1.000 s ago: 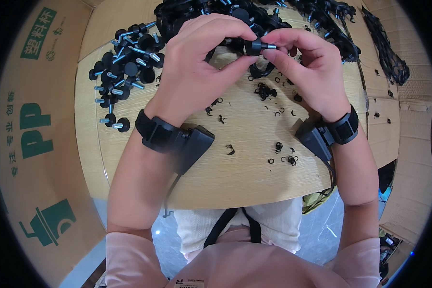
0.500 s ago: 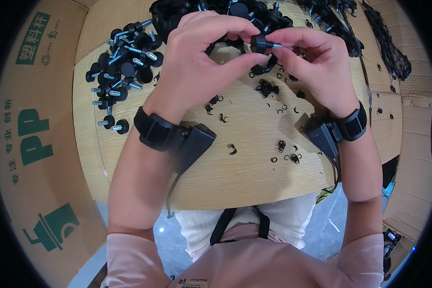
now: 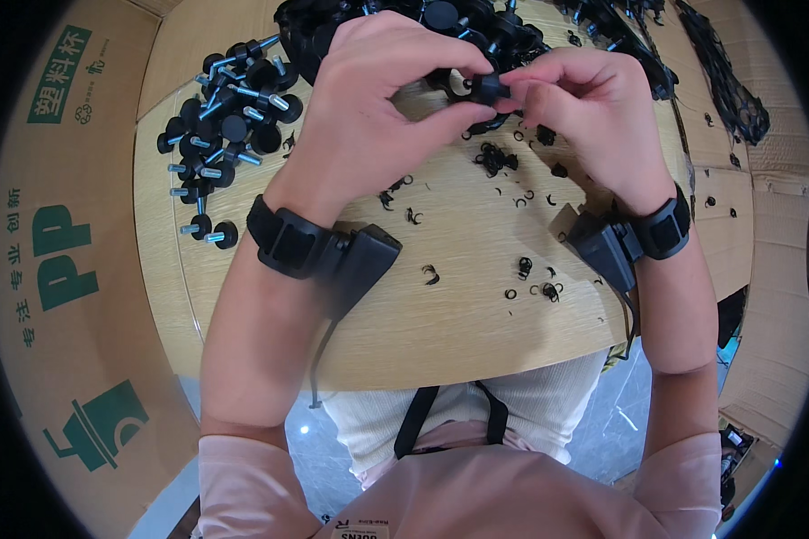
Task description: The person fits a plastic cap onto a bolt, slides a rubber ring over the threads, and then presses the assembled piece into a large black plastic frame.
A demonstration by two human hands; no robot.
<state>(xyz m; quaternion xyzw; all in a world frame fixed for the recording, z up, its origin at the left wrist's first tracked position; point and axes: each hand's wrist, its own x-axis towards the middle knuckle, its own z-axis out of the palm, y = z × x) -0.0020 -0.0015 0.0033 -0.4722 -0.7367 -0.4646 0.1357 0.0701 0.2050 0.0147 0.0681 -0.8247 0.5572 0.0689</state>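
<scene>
A black-headed screw (image 3: 487, 89) is held over the far part of the table, between my two hands. My left hand (image 3: 360, 117) grips its round black head with thumb and forefinger. From the other side my right hand (image 3: 593, 112) is pinched at the shank end; its fingertips hide the metal shank. Just behind the hands lies a heap of more such screws (image 3: 440, 15) on dark plastic. To the left of my left hand spreads a loose pile of black-headed screws (image 3: 234, 128) with bright metal shanks.
Small black rings and scraps (image 3: 494, 160) lie scattered over the wooden table (image 3: 440, 332). Cardboard (image 3: 81, 269) stands along the left side, and more cardboard (image 3: 724, 225) lies at the right. A black net-like bundle (image 3: 724, 72) rests at the far right.
My right fingers have moved onto the shank, which showed before and is now covered. My left hand still grips the head, which has shifted only slightly.
</scene>
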